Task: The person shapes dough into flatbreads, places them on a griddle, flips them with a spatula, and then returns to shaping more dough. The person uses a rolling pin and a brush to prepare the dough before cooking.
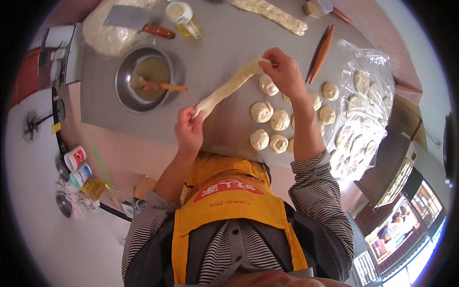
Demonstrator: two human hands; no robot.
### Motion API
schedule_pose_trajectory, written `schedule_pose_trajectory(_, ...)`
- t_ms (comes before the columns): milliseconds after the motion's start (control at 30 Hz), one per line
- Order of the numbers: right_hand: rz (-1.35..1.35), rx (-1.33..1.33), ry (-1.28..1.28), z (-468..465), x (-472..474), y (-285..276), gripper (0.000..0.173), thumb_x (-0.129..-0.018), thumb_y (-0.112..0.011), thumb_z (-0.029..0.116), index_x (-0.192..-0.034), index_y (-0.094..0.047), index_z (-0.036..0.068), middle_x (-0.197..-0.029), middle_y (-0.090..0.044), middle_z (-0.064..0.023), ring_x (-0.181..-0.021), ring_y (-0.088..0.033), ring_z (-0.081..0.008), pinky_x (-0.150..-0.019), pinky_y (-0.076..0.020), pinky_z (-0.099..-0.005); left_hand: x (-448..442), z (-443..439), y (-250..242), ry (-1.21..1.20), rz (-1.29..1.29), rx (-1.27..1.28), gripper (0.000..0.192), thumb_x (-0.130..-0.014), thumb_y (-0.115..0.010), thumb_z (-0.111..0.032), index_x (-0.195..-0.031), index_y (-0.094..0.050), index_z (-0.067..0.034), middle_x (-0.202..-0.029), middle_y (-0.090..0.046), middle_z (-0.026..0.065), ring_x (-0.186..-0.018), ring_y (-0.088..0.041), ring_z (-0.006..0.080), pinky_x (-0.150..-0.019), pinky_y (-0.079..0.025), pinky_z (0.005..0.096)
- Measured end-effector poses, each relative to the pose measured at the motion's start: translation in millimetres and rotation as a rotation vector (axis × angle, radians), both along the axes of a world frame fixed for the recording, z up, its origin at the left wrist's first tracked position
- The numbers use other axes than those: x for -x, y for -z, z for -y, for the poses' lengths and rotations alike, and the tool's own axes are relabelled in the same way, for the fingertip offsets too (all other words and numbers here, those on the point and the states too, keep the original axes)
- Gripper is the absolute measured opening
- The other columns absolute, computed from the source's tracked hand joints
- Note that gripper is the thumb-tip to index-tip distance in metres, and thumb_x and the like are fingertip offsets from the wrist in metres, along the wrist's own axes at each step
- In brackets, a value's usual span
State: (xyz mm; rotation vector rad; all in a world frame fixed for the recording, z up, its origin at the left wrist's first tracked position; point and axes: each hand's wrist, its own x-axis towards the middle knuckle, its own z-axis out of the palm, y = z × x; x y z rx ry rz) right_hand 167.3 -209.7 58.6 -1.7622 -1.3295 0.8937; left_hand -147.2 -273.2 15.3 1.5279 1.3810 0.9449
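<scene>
A long strip of dough (231, 86) stretches between my two hands above the metal worktable (215, 46). My left hand (189, 127) pinches its near end, and my right hand (281, 70) grips the far end, higher up and to the right. Several rolled dough balls (261, 112) sit on the table below and around my right forearm, which hides some of them. To the left of the strip stands a steel bowl (120, 80) of yellowish liquid, with a wooden-handled brush (168, 86) lying in it across the rim.
A cleaver (157, 31) rests on plastic-covered dough (104, 39) at the back left, beside an oil jug (183, 19). Another dough strip (269, 14) lies at the back. On the right are a tapered wooden rolling pin (321, 53) and dough pieces under clear plastic (358, 132).
</scene>
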Motion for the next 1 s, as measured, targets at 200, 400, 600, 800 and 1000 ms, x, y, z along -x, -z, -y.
schedule_pose_trajectory(200,0.627,-0.067,-0.223,18,70,89,0.023,-0.085,-0.072,0.022,-0.103,-0.065,0.01,-0.095,-0.066,-0.0123,-0.097,-0.066,-0.035,-0.076,-0.0563,-0.0446,109,53,52,-0.048,-0.134,0.329,0.018,-0.1,-0.061,-0.01,-0.111,-0.049,-0.002,-0.091,-0.069,0.0159,-0.077,-0.075,0.0243,-0.068,-0.057,0.0339)
schedule_pose_trajectory(400,0.713,0.073,-0.049,16,129,83,0.044,-0.088,-0.072,0.026,-0.126,-0.058,0.009,-0.131,-0.054,-0.0183,-0.124,-0.052,-0.0415,-0.103,-0.0446,-0.0542,107,42,55,0.026,-0.139,0.41,0.021,-0.097,-0.065,-0.013,-0.111,-0.052,-0.003,-0.087,-0.07,0.0159,-0.073,-0.073,0.0268,-0.065,-0.055,0.0372)
schedule_pose_trajectory(600,0.68,-0.025,-0.313,76,195,89,0.061,-0.093,-0.066,0.026,-0.145,-0.046,0.003,-0.154,-0.036,-0.0269,-0.142,-0.036,-0.0448,-0.109,-0.0365,-0.0571,117,46,62,0.115,0.051,0.445,0.023,-0.094,-0.069,-0.013,-0.113,-0.061,-0.002,-0.088,-0.07,0.015,-0.074,-0.07,0.027,-0.069,-0.054,0.0381)
schedule_pose_trajectory(800,0.438,-0.278,-0.502,93,234,109,0.036,-0.088,-0.059,0.007,-0.124,-0.062,0.008,-0.134,-0.056,-0.0203,-0.124,-0.055,-0.0394,-0.101,-0.0469,-0.0501,121,33,58,0.233,-0.075,0.341,0.031,-0.097,-0.063,-0.012,-0.127,-0.06,-0.004,-0.09,-0.069,0.0121,-0.077,-0.07,0.0167,-0.07,-0.054,0.0298)
schedule_pose_trajectory(1000,0.515,-0.088,-0.071,57,151,85,0.027,-0.096,-0.053,0.008,-0.122,-0.06,0.004,-0.125,-0.061,-0.019,-0.116,-0.06,-0.0369,-0.094,-0.0524,-0.042,97,19,44,0.252,-0.011,0.618,0.028,-0.099,-0.06,-0.014,-0.124,-0.06,-0.003,-0.086,-0.07,0.0131,-0.067,-0.069,0.0173,-0.063,-0.053,0.0327)
